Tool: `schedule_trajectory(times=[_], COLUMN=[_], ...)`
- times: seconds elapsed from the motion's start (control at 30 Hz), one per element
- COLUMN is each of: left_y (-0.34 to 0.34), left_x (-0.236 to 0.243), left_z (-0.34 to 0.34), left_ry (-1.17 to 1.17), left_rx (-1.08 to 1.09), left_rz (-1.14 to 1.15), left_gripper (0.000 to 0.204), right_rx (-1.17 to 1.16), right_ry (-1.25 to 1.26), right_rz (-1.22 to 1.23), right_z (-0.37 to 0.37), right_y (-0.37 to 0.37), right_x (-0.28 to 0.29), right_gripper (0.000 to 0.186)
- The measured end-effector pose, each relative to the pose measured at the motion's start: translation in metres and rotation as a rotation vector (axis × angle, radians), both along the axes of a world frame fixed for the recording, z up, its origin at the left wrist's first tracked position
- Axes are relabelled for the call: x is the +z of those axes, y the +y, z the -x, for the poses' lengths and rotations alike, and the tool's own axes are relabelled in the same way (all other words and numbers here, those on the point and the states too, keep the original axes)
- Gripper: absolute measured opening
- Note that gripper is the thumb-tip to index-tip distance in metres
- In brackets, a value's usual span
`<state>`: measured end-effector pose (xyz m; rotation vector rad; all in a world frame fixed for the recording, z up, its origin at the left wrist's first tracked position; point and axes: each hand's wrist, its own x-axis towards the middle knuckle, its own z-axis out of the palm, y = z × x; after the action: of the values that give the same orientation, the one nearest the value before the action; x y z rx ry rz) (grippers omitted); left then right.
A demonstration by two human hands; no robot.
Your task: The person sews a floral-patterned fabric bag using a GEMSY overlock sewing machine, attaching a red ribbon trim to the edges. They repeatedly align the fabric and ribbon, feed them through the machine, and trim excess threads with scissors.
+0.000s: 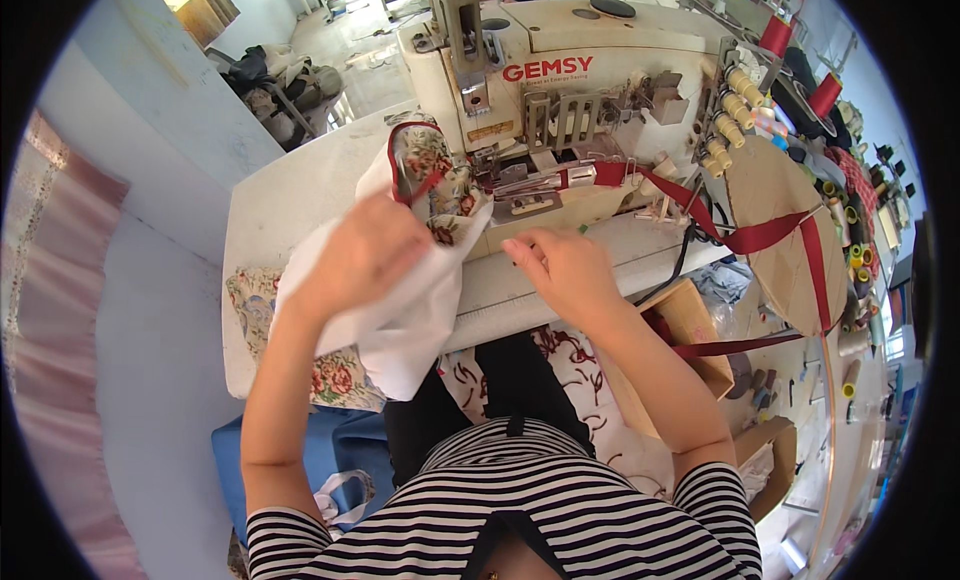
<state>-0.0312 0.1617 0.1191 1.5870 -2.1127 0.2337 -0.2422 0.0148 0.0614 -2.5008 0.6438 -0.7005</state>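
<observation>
A white industrial sewing machine (600, 100) stands in front of me on a pale table. At its needle end lies floral fabric (455, 185) with a dark red bound edge, joined with white cloth (410, 340) that drapes over the table's front edge. My left hand (370, 245) is over this cloth, beside the red edge; motion smears its fingers. Right of the fabric, just before the machine bed, my right hand (565, 275) is closed with its fingers curled; what it holds, if anything, is too small to make out. Dark red binding tape (690, 200) runs into the machine's metal folder (545, 180).
Cream thread cones (735, 110) and red thread spools (775, 37) stand at the right. A wooden box (690, 330) is below the table's right part. More floral fabric (345, 380) hangs at the front left, above a blue cloth (240, 460). Pink curtains (60, 300) hang at far left.
</observation>
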Motion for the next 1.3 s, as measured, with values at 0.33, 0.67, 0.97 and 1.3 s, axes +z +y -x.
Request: schedule_trajectory(times=[0.33, 0.67, 0.97, 1.3], left_y=[-0.027, -0.042, -0.042, 0.054], left_x=[-0.017, -0.054, -0.043, -0.033], left_z=[0.053, 0.028, 0.004, 0.112], left_ry=[0.163, -0.073, -0.022, 0.090], left_rx=[0.268, 0.544, 0.510, 0.175], left_rz=[0.086, -0.001, -0.058, -0.010], left_gripper=[0.025, 0.054, 0.041, 0.024], right_rx=[0.504, 0.260, 0.283, 0.302], right_ry=[-0.093, -0.072, -0.120, -0.154], right_rz=[-1.572, -1.367, -1.258, 0.416], right_z=[-0.008, 0.018, -0.007, 0.008], right_y=[0.020, -0.001, -0.012, 0.012], right_x=[-0.063, -0.079, -0.064, -0.028], right_gripper=[0.027, 0.029, 0.026, 0.022])
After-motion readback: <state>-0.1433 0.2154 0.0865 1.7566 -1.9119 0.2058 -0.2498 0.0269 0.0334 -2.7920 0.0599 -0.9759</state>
